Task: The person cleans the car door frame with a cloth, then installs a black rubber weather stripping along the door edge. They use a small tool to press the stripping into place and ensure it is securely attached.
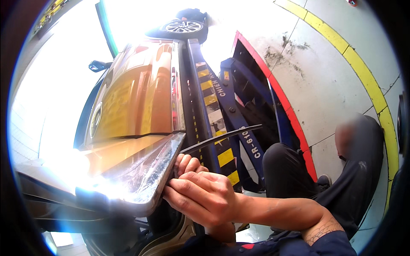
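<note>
Right hand (203,194) nearest, fingers pinched on lower edge of car door (141,170); left hand (188,163) curled behind, grip unclear. Black trim strip (222,137) best eased off evenly, close to edge.

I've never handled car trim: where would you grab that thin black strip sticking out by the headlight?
Probably low on the black strip, near where it meets the headlight's edge by the hands. Come from the right: its long free end looks thin and springy, so a pinch near its base should control it best.
</note>
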The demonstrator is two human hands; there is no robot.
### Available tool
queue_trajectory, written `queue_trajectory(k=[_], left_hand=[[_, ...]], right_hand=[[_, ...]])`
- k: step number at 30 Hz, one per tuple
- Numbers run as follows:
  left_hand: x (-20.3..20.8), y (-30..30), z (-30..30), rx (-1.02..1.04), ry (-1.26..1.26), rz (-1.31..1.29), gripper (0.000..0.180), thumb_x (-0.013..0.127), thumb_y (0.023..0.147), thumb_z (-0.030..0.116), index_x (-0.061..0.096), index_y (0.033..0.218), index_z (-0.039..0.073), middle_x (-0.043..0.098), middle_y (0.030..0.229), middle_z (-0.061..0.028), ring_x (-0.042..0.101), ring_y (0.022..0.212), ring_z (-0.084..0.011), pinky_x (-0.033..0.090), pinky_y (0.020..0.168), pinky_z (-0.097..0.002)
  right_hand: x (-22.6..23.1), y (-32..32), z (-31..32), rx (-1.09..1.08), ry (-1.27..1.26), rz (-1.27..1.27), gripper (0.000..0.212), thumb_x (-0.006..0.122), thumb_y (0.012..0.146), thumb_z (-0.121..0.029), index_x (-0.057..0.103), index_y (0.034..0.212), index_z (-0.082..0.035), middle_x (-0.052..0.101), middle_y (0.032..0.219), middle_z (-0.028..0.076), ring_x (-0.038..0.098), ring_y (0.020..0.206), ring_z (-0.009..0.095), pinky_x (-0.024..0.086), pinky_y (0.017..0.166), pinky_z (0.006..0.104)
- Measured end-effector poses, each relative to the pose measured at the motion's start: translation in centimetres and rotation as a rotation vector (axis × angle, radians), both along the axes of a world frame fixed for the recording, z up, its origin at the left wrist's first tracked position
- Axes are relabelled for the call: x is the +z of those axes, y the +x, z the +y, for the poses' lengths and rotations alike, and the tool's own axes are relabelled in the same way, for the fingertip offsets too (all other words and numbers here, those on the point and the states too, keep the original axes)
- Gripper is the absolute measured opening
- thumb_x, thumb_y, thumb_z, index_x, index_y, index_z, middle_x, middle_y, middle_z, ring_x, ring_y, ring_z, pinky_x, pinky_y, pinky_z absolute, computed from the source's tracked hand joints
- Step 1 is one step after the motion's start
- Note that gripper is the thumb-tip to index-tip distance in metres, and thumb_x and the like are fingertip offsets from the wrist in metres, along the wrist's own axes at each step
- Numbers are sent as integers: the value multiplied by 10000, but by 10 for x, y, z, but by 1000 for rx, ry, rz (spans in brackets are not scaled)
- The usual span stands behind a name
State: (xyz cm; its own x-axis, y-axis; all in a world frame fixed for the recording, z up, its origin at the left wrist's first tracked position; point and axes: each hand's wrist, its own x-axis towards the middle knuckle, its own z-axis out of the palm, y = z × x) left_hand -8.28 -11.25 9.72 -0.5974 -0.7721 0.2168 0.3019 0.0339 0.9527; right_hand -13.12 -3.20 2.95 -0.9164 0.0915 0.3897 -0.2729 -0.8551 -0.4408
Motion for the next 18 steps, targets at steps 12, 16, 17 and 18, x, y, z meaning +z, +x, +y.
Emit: queue_trajectory(k=[12, 16, 17, 18], left_hand=[[-9, 6, -2, 6, -3, -42, 272, 556, 1080, 375, 595, 1179, 125, 546, 741, 29, 476, 670, -87, 382, 678, -275], [-10, 12, -5, 3, 4, -52, 256, 553, 1082, 367, 593, 1159, 126, 529, 724, 32, 454, 650, -83, 363, 654, -272], [-10, 13, -5, -3, 4, -52, 253, 552, 1082, 366, 592, 1153, 126, 524, 719, 33, 449, 645, -82, 358, 647, -272], [-10, 13, -5, -6, 6, -53, 249, 552, 1083, 364, 592, 1148, 127, 520, 715, 33, 443, 640, -81, 354, 641, -271]], right_hand=[[-2, -8, -5, -3, -46, -73, 181, 795, 813, -58, 749, 982, -15, 674, 830, 63, 705, 745, 166, 574, 624, 286], [-2, -8, -12, 8, -55, -5, 125, 785, 819, -58, 718, 921, -29, 646, 788, 55, 706, 729, 168, 567, 614, 283], [-1, -9, -13, 1, -67, -10, 122, 787, 823, -63, 710, 912, -33, 646, 789, 56, 709, 727, 171, 566, 612, 284], [1, -8, -14, -3, -77, -15, 121, 790, 826, -69, 702, 903, -37, 646, 789, 58, 712, 724, 174, 564, 609, 286]])
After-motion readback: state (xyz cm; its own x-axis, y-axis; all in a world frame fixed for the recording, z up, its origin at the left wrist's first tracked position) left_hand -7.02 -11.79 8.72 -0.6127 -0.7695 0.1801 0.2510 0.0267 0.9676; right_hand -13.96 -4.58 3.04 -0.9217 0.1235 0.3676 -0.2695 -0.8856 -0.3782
